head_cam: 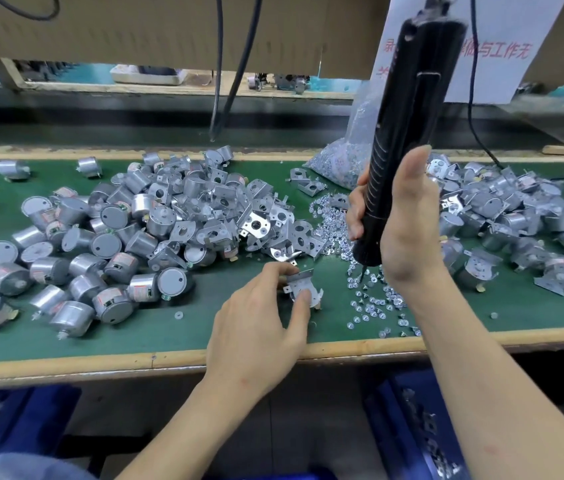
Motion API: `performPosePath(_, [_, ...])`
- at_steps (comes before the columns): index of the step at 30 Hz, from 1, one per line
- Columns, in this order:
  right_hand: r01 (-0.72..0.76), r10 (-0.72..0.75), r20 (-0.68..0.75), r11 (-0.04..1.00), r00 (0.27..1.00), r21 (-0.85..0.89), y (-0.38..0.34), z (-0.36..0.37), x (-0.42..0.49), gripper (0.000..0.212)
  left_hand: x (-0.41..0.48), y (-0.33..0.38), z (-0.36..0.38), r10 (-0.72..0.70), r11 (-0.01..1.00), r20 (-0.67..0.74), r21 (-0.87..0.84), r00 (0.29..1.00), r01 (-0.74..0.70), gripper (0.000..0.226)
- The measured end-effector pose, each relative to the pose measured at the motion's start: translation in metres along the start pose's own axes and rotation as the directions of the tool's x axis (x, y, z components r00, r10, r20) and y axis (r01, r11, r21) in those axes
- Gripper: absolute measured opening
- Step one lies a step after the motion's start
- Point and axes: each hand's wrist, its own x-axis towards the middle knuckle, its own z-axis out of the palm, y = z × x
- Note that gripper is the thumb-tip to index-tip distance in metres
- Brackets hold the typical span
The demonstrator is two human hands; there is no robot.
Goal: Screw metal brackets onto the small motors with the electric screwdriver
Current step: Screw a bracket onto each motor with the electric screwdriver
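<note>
My right hand [400, 216] grips the black electric screwdriver [402, 133], held nearly upright with its bit tip [363, 273] just above loose screws [374, 299] on the green mat. My left hand [260, 320] pinches a metal bracket [303, 285] standing on the mat, left of the bit; whether a motor sits under it is hidden by my fingers. A heap of bare silver motors [76, 244] lies at the left, loose brackets [263, 223] in the middle, and motors with brackets on them [516, 216] at the right.
A clear bag of screws [346, 157] stands behind the screwdriver. Black cables [220, 64] hang at the back, and a white paper notice [502, 46] hangs at top right. The wooden table edge [100, 362] runs along the front. Blue bins [412, 427] sit below the table.
</note>
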Motion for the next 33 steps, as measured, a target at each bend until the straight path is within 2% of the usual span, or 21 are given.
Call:
performPosePath(5, [-0.001,0.000,0.009,0.999,1.000,0.049,0.010,0.000,-0.005,0.073,0.001,0.001,0.001,-0.017,1.000,-0.007,0.004,1.000,0.017,0.022])
performPosePath(12, [-0.020,0.020,-0.006,0.999,1.000,0.050,0.024,-0.001,-0.006,0.084,-0.001,0.004,-0.001,-0.020,0.996,-0.010,0.087,1.000,0.021,0.041])
performPosePath(33, [0.005,-0.005,0.012,0.999,1.000,0.050,0.019,0.002,-0.008,0.083,-0.001,0.002,0.000,-0.007,0.990,0.007,0.141,1.000,0.006,0.042])
